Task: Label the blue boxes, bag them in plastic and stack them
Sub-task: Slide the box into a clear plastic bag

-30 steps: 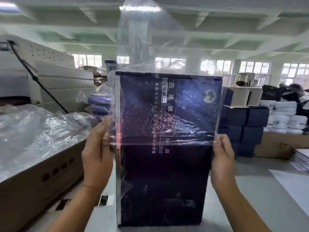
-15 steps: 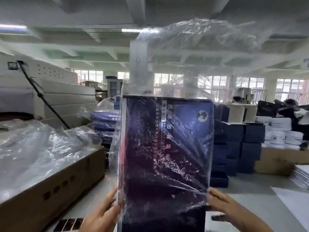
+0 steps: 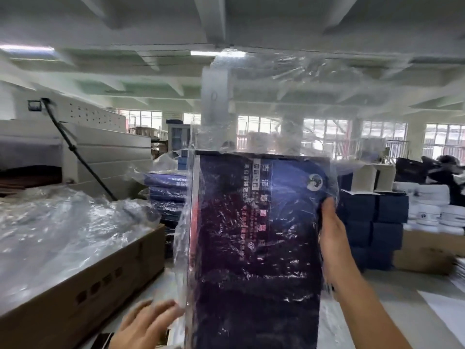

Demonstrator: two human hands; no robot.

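A dark blue box (image 3: 254, 248) is held upright in the middle of the view, its printed face toward the camera, with a round emblem near its upper right corner. It is sheathed in a clear plastic bag (image 3: 276, 102), whose loose, crinkled upper part rises well above the box's top edge. The right hand (image 3: 332, 238) is laid flat along the box's right edge, fingers extended upward and pressed against the plastic; the grip is open-palmed rather than closed round the box. The left hand (image 3: 146, 323) is seen low at the box's lower left, fingers spread and blurred, its fingertips at the bag's edge; whether anything is gripped there cannot be told. To the left, a cardboard carton (image 3: 83, 293) is heaped with crumpled plastic film (image 3: 63, 227). Behind the box on the left, bagged blue boxes (image 3: 167, 190) are piled flat. On the right, dark blue cartons (image 3: 377, 222) are stacked.
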